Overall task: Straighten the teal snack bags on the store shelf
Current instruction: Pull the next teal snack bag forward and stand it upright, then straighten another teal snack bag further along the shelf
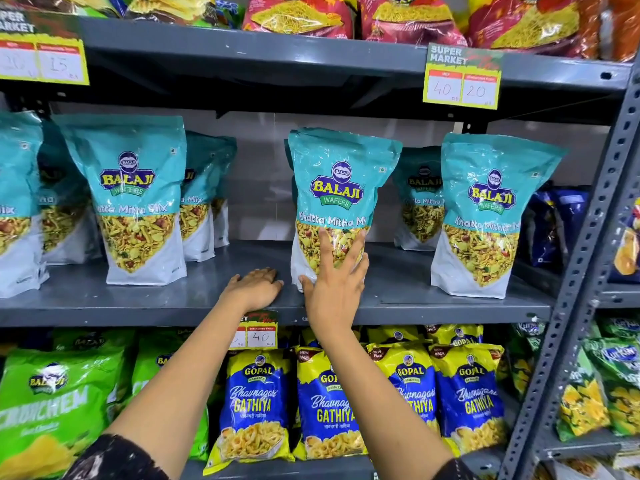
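Note:
Several teal Balaji snack bags stand on the grey middle shelf [207, 299]. The centre teal bag [337, 188] stands upright near the shelf's front. My right hand [337, 282] lies flat against its lower front, fingers spread, thumb at its lower left corner. My left hand [254, 287] rests palm down on the bare shelf just left of that bag, not touching it. Another teal bag [133, 199] stands to the left with more behind it, and one teal bag [485, 216] stands to the right, leaning slightly. A further bag [417, 199] sits behind.
Red and yellow snack bags [298, 15] fill the shelf above, with a price tag [462, 77] hanging from its edge. Blue-yellow Gopal bags [256, 407] and green bags [59, 403] sit below. A grey perforated upright post [588, 254] bounds the right side.

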